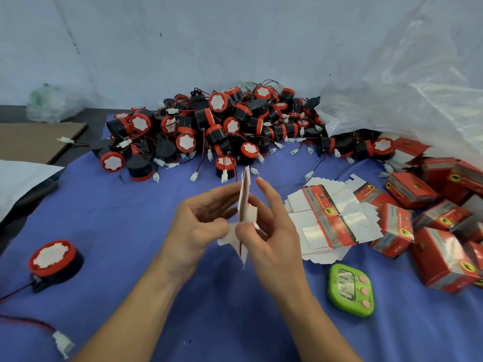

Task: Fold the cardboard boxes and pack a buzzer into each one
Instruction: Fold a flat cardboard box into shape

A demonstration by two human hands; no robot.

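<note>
Both hands hold one flat box blank [244, 205] upright and edge-on above the blue tabletop [130, 218]. The left hand [201, 220] pinches its lower flap between thumb and curled fingers. The right hand [266, 231] pinches the same end, its longer fingers stretched up alongside. To open it cleanly, I would squeeze the two creased edges toward each other until the sleeve pops square, then tuck the bottom flaps. A lone buzzer [53, 259] waits at the left, and the stack of blanks [326, 218] lies to the right.
</note>
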